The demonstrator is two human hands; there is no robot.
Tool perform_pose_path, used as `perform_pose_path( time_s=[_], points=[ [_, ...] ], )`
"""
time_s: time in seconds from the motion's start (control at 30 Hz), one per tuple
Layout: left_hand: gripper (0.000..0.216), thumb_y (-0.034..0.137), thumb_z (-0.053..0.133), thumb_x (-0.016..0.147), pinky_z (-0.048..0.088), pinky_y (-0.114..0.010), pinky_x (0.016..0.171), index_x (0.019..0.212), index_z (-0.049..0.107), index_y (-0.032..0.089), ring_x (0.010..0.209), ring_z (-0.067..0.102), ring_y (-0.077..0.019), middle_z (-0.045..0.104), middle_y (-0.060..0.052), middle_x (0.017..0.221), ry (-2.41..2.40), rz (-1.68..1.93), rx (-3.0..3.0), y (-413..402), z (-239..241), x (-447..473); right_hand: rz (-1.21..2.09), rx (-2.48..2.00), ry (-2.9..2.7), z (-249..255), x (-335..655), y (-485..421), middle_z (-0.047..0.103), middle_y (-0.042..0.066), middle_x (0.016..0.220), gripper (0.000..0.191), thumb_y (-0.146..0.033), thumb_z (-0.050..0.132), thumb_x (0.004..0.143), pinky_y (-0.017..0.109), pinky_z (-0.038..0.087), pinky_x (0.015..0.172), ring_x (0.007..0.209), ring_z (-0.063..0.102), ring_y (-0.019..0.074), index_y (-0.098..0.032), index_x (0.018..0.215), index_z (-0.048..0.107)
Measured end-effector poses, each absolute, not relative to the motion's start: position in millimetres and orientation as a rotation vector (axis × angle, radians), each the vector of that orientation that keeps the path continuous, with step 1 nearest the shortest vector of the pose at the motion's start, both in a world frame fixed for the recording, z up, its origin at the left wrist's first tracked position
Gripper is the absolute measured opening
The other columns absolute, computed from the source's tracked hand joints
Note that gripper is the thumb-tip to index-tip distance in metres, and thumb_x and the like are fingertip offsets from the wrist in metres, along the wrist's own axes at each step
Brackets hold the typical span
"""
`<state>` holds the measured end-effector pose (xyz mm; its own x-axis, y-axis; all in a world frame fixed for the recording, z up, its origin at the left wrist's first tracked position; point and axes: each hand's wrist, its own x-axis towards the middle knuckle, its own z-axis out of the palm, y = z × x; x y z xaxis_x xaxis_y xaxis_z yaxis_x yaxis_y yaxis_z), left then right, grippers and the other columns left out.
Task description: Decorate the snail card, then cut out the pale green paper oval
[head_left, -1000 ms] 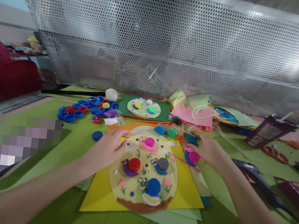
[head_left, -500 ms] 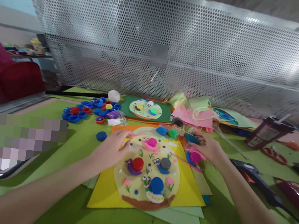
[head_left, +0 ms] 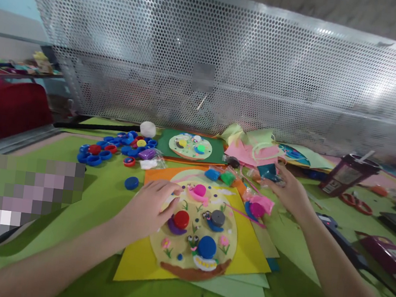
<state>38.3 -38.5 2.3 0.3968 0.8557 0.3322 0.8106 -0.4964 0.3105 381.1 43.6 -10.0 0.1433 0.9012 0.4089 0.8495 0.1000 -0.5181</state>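
Blue caps (head_left: 125, 150) lie heaped at the left, and nearer the middle the left hand (head_left: 149, 206), seemingly empty, holds thumb and fingers apart over the left side of the snail picture (head_left: 176, 239), whether touching it I cannot tell. That picture lies flat on the yellow sheet (head_left: 249, 260), and to its right the right hand (head_left: 291, 192) has just shifted the teal packet (head_left: 268, 171) clear of the pink packet (head_left: 265, 204), fingers clamped on its edge, so it is now in hand.

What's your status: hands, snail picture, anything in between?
Right hand gripping teal clay packet. Left hand open over snail picture's left side. Pink clay packet between right hand and picture.
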Motion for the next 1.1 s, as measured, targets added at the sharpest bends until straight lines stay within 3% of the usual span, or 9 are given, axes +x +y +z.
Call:
perform_pose_path(
  time_s=[0.13, 0.27, 0.43, 0.6, 0.73, 0.97, 1.1],
  points=[
    [0.012, 0.018, 0.043, 0.085, 0.046, -0.041, 0.081, 0.091, 0.054, 0.019, 0.091, 0.060, -0.0241, 0.067, -0.007, 0.092, 1.491, 0.685, 2.576, -37, 2, 38, 0.058, -1.745, -1.829, -16, 384, 47, 0.068, 0.007, 0.074, 0.047, -0.037, 0.055, 0.073, 0.035, 0.049, 0.061, 0.061, 0.062, 0.0234, -0.015, 0.113, 0.060],
    [0.013, 0.016, 0.043, 0.085, 0.046, -0.039, 0.081, 0.091, 0.054, 0.020, 0.090, 0.060, -0.0228, 0.067, -0.006, 0.091, 1.480, 0.708, 2.600, -36, 3, 37, -0.020, -1.597, -2.001, -19, 373, 49, 0.068, 0.009, 0.087, 0.036, -0.030, 0.050, 0.076, 0.038, 0.047, 0.074, 0.076, 0.062, 0.0248, -0.017, 0.107, 0.063],
    [0.016, 0.016, 0.042, 0.085, 0.046, -0.040, 0.081, 0.093, 0.056, 0.018, 0.090, 0.060, -0.0236, 0.067, -0.008, 0.092, 1.455, 0.754, 2.643, -37, 5, 39, -0.035, -1.514, -2.110, -19, 359, 48, 0.065, 0.012, 0.101, 0.042, -0.031, 0.054, 0.075, 0.036, 0.050, 0.073, 0.079, 0.063, 0.0236, -0.015, 0.114, 0.056],
    [0.016, 0.015, 0.043, 0.084, 0.047, -0.041, 0.081, 0.092, 0.057, 0.017, 0.090, 0.061, -0.0241, 0.068, -0.008, 0.091, 1.423, 0.778, 2.663, -42, 6, 41, -0.107, -1.521, -2.197, -17, 344, 47, 0.062, 0.014, 0.112, 0.033, -0.036, 0.057, 0.075, 0.046, 0.040, 0.089, 0.106, 0.053, 0.0321, -0.017, 0.102, 0.062],
    [0.015, 0.015, 0.044, 0.084, 0.046, -0.041, 0.082, 0.091, 0.057, 0.020, 0.091, 0.060, -0.0232, 0.067, -0.007, 0.091, 1.405, 0.800, 2.659, -44, 6, 42, -0.165, -1.535, -2.241, -19, 317, 51, 0.061, 0.016, 0.113, 0.038, -0.036, 0.057, 0.075, 0.053, 0.036, 0.087, 0.107, 0.049, 0.0373, -0.017, 0.109, 0.059],
    [0.016, 0.015, 0.045, 0.084, 0.044, -0.044, 0.084, 0.091, 0.058, 0.017, 0.092, 0.059, -0.0254, 0.067, -0.010, 0.092, 1.365, 0.811, 2.572, -45, 5, 42, -0.111, -1.472, -2.207, -12, 296, 53, 0.067, 0.014, 0.098, 0.029, -0.017, 0.055, 0.073, 0.051, 0.038, 0.085, 0.094, 0.058, 0.0333, -0.017, 0.102, 0.059],
    [0.023, 0.025, 0.043, 0.087, 0.045, -0.041, 0.088, 0.106, 0.054, 0.019, 0.102, 0.057, -0.0236, 0.065, -0.009, 0.106, 1.370, 0.846, 2.363, -50, 11, 44, 0.077, -1.353, -2.034, 12, 287, 30, 0.064, 0.011, 0.100, 0.030, -0.028, 0.029, 0.090, 0.033, 0.050, 0.070, 0.085, 0.063, 0.0208, -0.019, 0.116, 0.041]
  ],
)
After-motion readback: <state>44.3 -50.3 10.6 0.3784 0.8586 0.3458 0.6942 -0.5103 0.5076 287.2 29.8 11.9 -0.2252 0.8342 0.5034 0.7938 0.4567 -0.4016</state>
